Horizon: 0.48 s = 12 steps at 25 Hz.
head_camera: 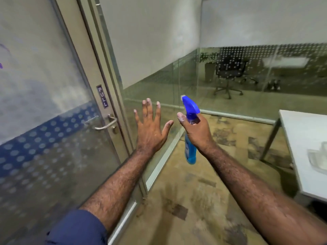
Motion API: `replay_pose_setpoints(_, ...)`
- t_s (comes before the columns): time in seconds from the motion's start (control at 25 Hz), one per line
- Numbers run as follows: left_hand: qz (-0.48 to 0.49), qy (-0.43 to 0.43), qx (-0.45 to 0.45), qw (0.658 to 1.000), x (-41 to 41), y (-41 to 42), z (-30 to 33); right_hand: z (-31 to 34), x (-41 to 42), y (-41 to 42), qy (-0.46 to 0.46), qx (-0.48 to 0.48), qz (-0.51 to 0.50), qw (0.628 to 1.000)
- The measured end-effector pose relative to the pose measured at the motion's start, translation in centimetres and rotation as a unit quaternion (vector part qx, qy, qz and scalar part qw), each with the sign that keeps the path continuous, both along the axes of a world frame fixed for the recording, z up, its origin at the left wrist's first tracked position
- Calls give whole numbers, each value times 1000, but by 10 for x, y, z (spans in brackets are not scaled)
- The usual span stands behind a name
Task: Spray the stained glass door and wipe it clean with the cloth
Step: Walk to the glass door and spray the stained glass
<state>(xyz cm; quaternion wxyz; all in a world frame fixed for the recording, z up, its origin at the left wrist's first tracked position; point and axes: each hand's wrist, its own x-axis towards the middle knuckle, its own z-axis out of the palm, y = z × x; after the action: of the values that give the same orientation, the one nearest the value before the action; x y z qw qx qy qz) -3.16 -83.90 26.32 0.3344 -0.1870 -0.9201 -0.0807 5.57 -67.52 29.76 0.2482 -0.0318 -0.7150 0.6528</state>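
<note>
Right hand (196,131) grasps the blue spray bottle (190,131) by its neck; left hand (150,128) (fingers spread, released) hovers near the glass door (44,85)

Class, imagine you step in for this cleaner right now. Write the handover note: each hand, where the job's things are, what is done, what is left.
Left hand: open, fingers spread, holding nothing, raised near the door frame.
Right hand: grips the blue spray bottle by its neck, nozzle pointing toward the glass.
Glass door: on the left, closed, hazy, with a purple mark at its far left edge; whether any spray has landed cannot be told.
Cloth: not in view.
Left to do: spray the door, find the cloth, wipe the glass clean.
</note>
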Motion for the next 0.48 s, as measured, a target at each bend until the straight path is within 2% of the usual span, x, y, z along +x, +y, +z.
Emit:
replay_pose_setpoints(0.08,-63,-18,-16,998,-3,71,-16,-18,9,66,-18,-27,-59,998)
replay_pose_setpoints(0.28,-89,-17,1,996,-4,113,-32,-32,22,109,-48,-21,-76,996)
replay_pose_setpoints(0.48,-173,-54,-11,983,10,236,-64,-64,51,227,-80,-54,-155,983)
